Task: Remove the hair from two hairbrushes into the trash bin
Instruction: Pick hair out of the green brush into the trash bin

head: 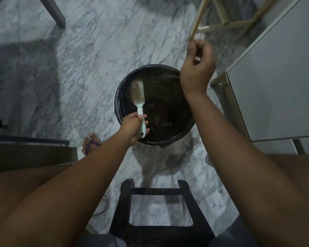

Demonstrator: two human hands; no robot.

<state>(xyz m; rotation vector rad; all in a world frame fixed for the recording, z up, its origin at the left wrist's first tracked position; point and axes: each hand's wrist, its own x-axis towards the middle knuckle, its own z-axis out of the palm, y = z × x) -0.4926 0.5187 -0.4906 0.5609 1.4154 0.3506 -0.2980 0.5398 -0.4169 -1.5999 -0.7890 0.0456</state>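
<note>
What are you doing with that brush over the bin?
A seated person is cleaning a brush over the bin. The left hand grips the brush by its handle, bristles up, above the bin's left side. The right hand is raised past the bin's right rim, with its fingers pinched together. It is too blurred to tell whether they hold any hair.
</note>
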